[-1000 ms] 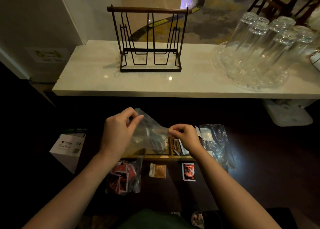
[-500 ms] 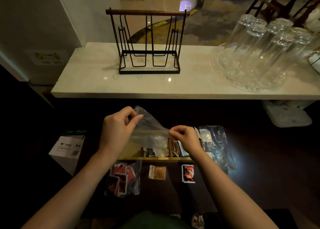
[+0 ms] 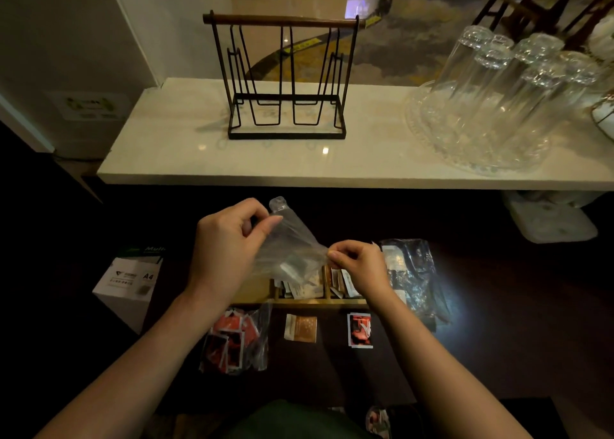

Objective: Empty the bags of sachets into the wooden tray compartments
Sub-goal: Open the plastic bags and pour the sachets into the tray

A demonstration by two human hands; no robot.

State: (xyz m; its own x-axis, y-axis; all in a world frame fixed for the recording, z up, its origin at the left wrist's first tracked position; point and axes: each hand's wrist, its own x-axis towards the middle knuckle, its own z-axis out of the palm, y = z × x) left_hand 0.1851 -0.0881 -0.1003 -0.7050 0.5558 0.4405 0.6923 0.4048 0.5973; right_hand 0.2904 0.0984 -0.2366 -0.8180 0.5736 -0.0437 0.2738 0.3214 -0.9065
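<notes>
My left hand (image 3: 229, 249) and my right hand (image 3: 360, 264) each pinch an end of a clear plastic bag (image 3: 289, 249), held tilted above the wooden tray (image 3: 315, 302). Pale sachets (image 3: 304, 287) lie in the tray's middle compartment and brown ones (image 3: 340, 280) in the compartment to its right. The left compartment is hidden by my left hand. A second clear bag holding red sachets (image 3: 232, 342) lies in front of the tray at the left.
A brown sachet (image 3: 300, 328) and a red sachet (image 3: 359, 330) lie loose before the tray. Crumpled clear bags (image 3: 412, 272) sit right of it. A white A4 paper box (image 3: 129, 282) stands at the left. Above, a marble shelf (image 3: 199, 159) carries a wire rack (image 3: 285, 79) and upturned glasses (image 3: 498, 89).
Both hands have lifted the bag slightly and stretched it, and sachets now lie in the middle compartment beneath it.
</notes>
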